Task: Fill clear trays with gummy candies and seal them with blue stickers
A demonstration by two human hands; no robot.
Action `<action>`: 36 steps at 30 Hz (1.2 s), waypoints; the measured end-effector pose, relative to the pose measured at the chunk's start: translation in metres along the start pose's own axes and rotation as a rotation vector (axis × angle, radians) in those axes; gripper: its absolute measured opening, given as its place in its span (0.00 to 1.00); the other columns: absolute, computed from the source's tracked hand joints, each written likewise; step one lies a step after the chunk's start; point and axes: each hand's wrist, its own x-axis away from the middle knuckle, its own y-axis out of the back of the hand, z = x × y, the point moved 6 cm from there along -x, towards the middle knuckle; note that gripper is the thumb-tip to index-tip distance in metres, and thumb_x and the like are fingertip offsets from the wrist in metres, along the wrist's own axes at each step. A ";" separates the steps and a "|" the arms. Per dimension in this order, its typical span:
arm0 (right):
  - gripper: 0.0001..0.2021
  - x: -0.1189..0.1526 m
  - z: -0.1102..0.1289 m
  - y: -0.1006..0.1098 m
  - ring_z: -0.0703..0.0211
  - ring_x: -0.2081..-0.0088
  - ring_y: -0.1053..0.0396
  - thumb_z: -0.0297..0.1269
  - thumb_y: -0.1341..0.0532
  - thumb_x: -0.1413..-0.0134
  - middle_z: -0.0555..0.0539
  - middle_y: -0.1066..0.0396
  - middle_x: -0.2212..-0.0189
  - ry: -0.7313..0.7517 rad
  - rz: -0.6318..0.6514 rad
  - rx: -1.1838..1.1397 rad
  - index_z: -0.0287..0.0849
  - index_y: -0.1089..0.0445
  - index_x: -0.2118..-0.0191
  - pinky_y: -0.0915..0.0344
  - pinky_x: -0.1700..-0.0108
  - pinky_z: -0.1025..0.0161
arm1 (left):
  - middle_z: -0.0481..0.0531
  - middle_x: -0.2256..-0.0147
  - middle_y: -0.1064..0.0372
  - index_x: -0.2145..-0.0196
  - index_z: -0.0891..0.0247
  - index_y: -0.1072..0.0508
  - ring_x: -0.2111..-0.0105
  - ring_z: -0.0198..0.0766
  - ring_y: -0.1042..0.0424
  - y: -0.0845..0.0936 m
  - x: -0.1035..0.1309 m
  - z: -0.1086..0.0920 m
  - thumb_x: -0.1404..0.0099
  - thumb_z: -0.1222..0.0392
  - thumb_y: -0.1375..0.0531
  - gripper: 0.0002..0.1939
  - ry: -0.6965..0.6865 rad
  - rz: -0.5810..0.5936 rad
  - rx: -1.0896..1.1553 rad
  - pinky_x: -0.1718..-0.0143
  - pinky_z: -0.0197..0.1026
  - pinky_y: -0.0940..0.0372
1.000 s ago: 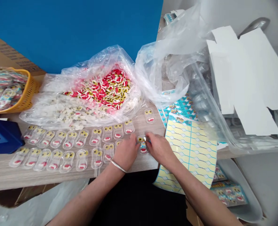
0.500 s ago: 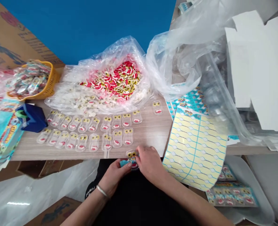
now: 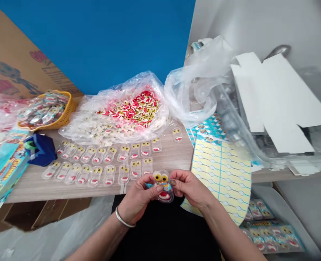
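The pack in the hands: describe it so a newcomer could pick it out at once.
Below the blue panel, find the wooden table. At its near edge, the left hand and right hand hold the pack. Its blue printed strip, between yellow eyes and red mouth, sets it apart from the packs in rows.

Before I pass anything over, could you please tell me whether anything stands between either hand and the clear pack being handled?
Nothing visible does: the left hand holds the clear pack, thumb at the printed strip, and the right hand is at its right edge.
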 end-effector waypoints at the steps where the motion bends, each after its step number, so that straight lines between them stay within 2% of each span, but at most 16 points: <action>1: 0.19 0.001 0.001 -0.002 0.72 0.82 0.47 0.50 0.29 0.53 0.55 0.37 0.81 -0.013 0.038 -0.076 0.40 0.32 0.70 0.53 0.79 0.70 | 0.53 0.71 0.23 0.66 0.65 0.23 0.74 0.37 0.25 -0.009 -0.003 -0.003 0.50 0.59 0.27 0.14 0.000 0.063 -0.006 0.69 0.39 0.28; 5: 0.22 0.002 0.003 -0.010 0.72 0.81 0.45 0.45 0.25 0.61 0.56 0.35 0.77 -0.043 0.154 -0.221 0.41 0.35 0.67 0.56 0.80 0.72 | 0.52 0.74 0.25 0.68 0.66 0.22 0.76 0.37 0.25 -0.033 -0.007 -0.012 0.50 0.58 0.27 0.14 0.013 0.269 -0.084 0.71 0.40 0.28; 8: 0.24 -0.003 -0.003 -0.012 0.72 0.81 0.47 0.44 0.24 0.66 0.57 0.37 0.77 -0.075 0.175 -0.208 0.42 0.36 0.67 0.56 0.82 0.72 | 0.53 0.76 0.25 0.69 0.67 0.22 0.77 0.37 0.26 -0.039 -0.010 -0.015 0.51 0.57 0.26 0.14 0.074 0.352 -0.126 0.72 0.40 0.29; 9: 0.23 -0.006 -0.004 -0.009 0.72 0.82 0.49 0.47 0.25 0.64 0.58 0.38 0.79 -0.065 0.130 -0.185 0.43 0.36 0.68 0.56 0.82 0.71 | 0.53 0.76 0.25 0.70 0.67 0.22 0.77 0.37 0.26 -0.038 -0.014 -0.016 0.52 0.57 0.26 0.15 0.077 0.330 -0.125 0.71 0.40 0.29; 11: 0.21 -0.011 0.000 0.003 0.71 0.83 0.49 0.51 0.28 0.57 0.58 0.40 0.81 0.028 -0.057 -0.070 0.43 0.37 0.70 0.53 0.81 0.70 | 0.52 0.74 0.24 0.70 0.66 0.22 0.76 0.37 0.25 -0.030 -0.024 -0.018 0.53 0.57 0.26 0.15 0.042 0.201 -0.104 0.69 0.40 0.28; 13: 0.17 -0.010 0.013 0.017 0.67 0.79 0.42 0.51 0.32 0.50 0.55 0.36 0.79 0.198 -0.302 0.108 0.43 0.34 0.69 0.44 0.76 0.69 | 0.51 0.71 0.23 0.70 0.65 0.23 0.74 0.35 0.25 -0.020 -0.034 -0.019 0.54 0.58 0.25 0.16 -0.019 0.032 -0.080 0.67 0.40 0.28; 15: 0.14 -0.005 0.026 0.022 0.61 0.69 0.33 0.49 0.35 0.46 0.50 0.29 0.71 0.329 -0.421 0.249 0.43 0.29 0.63 0.36 0.65 0.65 | 0.50 0.70 0.23 0.70 0.65 0.25 0.72 0.34 0.26 -0.016 -0.042 -0.017 0.55 0.56 0.25 0.17 -0.064 -0.078 -0.079 0.66 0.39 0.29; 17: 0.14 -0.002 0.033 0.020 0.57 0.62 0.31 0.48 0.37 0.43 0.47 0.27 0.65 0.375 -0.403 0.337 0.43 0.28 0.59 0.35 0.58 0.61 | 0.50 0.72 0.25 0.72 0.66 0.26 0.73 0.33 0.27 -0.018 -0.047 -0.014 0.54 0.55 0.25 0.17 -0.099 -0.096 -0.123 0.68 0.37 0.30; 19: 0.12 0.001 0.037 0.020 0.56 0.63 0.31 0.47 0.38 0.42 0.47 0.27 0.66 0.389 -0.387 0.387 0.44 0.28 0.60 0.35 0.58 0.60 | 0.49 0.72 0.26 0.71 0.66 0.26 0.74 0.32 0.29 -0.023 -0.048 -0.014 0.54 0.55 0.26 0.17 -0.124 -0.071 -0.186 0.70 0.36 0.31; 21: 0.11 0.004 0.038 0.023 0.57 0.64 0.31 0.46 0.38 0.41 0.48 0.27 0.67 0.393 -0.411 0.375 0.44 0.29 0.62 0.35 0.60 0.61 | 0.49 0.69 0.27 0.68 0.65 0.25 0.72 0.33 0.29 -0.025 -0.047 -0.017 0.53 0.54 0.26 0.18 -0.154 -0.058 -0.199 0.69 0.37 0.30; 24: 0.11 0.005 0.037 0.027 0.58 0.65 0.31 0.46 0.36 0.43 0.49 0.26 0.67 0.362 -0.397 0.251 0.44 0.28 0.62 0.35 0.61 0.62 | 0.48 0.69 0.28 0.69 0.64 0.26 0.69 0.34 0.28 -0.022 -0.044 -0.025 0.51 0.53 0.27 0.17 -0.203 -0.055 -0.119 0.65 0.39 0.30; 28: 0.10 0.004 0.033 0.027 0.60 0.66 0.31 0.44 0.33 0.45 0.49 0.26 0.67 0.345 -0.348 0.049 0.44 0.27 0.63 0.35 0.63 0.65 | 0.47 0.73 0.30 0.72 0.65 0.27 0.72 0.33 0.29 -0.021 -0.045 -0.023 0.49 0.54 0.28 0.15 -0.133 0.009 -0.030 0.65 0.38 0.32; 34: 0.11 -0.004 0.027 0.009 0.63 0.70 0.34 0.44 0.30 0.50 0.50 0.28 0.72 0.251 -0.259 -0.193 0.42 0.26 0.67 0.36 0.64 0.65 | 0.50 0.72 0.28 0.72 0.66 0.24 0.71 0.31 0.31 -0.032 -0.056 -0.015 0.49 0.59 0.28 0.11 -0.167 0.119 0.121 0.65 0.35 0.37; 36: 0.12 -0.007 0.027 0.003 0.64 0.72 0.36 0.45 0.30 0.51 0.50 0.29 0.73 0.226 -0.242 -0.207 0.41 0.26 0.69 0.37 0.66 0.65 | 0.49 0.70 0.27 0.68 0.65 0.23 0.70 0.31 0.31 -0.034 -0.060 -0.014 0.48 0.60 0.28 0.11 -0.178 0.143 0.146 0.63 0.35 0.37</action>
